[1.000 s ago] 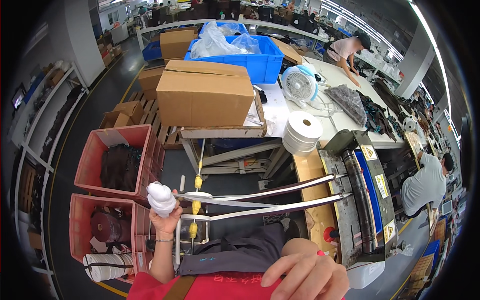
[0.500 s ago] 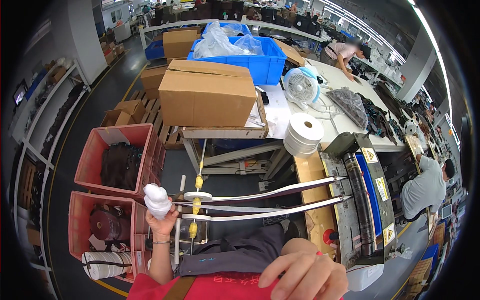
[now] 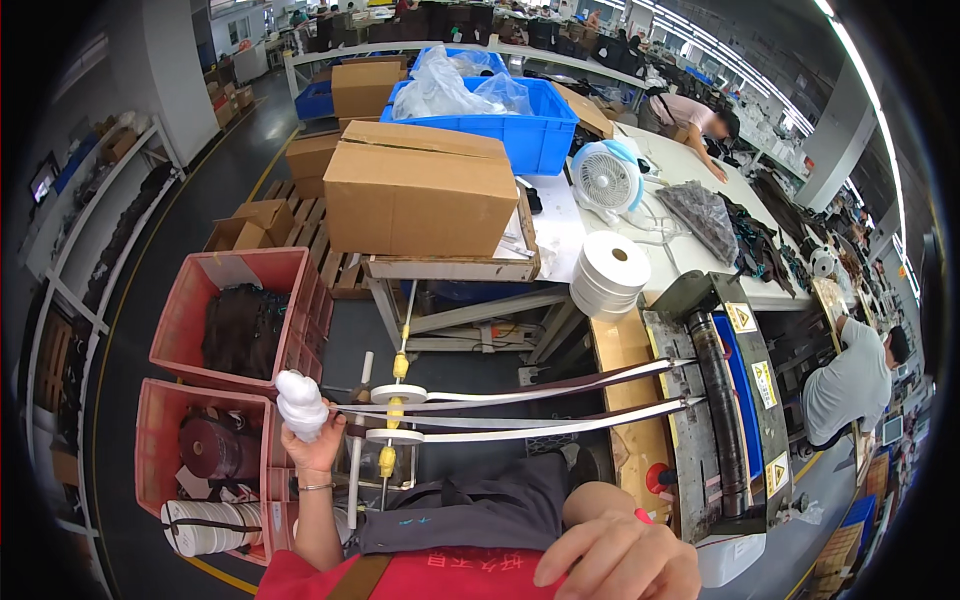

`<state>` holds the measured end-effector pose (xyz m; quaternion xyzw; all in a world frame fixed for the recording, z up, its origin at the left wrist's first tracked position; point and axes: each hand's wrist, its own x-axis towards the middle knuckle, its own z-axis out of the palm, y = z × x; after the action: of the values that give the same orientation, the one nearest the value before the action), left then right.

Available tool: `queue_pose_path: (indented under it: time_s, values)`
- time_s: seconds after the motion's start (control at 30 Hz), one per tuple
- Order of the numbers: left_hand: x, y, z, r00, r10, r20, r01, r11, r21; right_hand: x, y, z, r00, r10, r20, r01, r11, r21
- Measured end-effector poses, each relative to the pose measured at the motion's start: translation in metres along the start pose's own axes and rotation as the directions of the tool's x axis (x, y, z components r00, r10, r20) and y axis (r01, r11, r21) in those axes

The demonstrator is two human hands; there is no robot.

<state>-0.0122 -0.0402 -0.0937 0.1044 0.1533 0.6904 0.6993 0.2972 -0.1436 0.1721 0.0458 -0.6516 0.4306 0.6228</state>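
Left hand (image 3: 312, 447): fingers clamped on white wad (image 3: 299, 403), beside red bin (image 3: 296, 262) rim | right hand (image 3: 620, 556): fingers together, free, resting near knee

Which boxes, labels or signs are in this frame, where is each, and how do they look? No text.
Large cardboard box: on the wooden bench, centre; brown, closed.
Smaller cardboard boxes: behind it, near the blue crate; brown.
Open cardboard box: on the floor pallet, left; brown.
Warning labels: on the machine at right; yellow squares with black triangles.
Left hand: holds a white wad, no label visible.
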Motion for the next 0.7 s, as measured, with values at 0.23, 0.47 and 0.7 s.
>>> queue_pose_path:
  time_s: [0.23,0.47,0.7]
  values:
    - [-0.001,-0.002,0.002,1.0,-0.006,0.008,0.006,1.0,-0.009,0.0,0.002,0.006,0.978,-0.124,-0.168,0.118,0.992,-0.046]
    - [0.0,0.0,-0.005,1.0,0.013,0.015,-0.013,1.0,0.001,0.022,0.009,0.013,0.963,-0.259,-0.075,0.263,0.964,0.039]
    - [0.002,0.019,-0.018,0.995,0.096,0.039,-0.095,0.995,-0.036,0.027,0.008,0.039,0.932,-0.275,-0.237,0.244,0.958,-0.152]
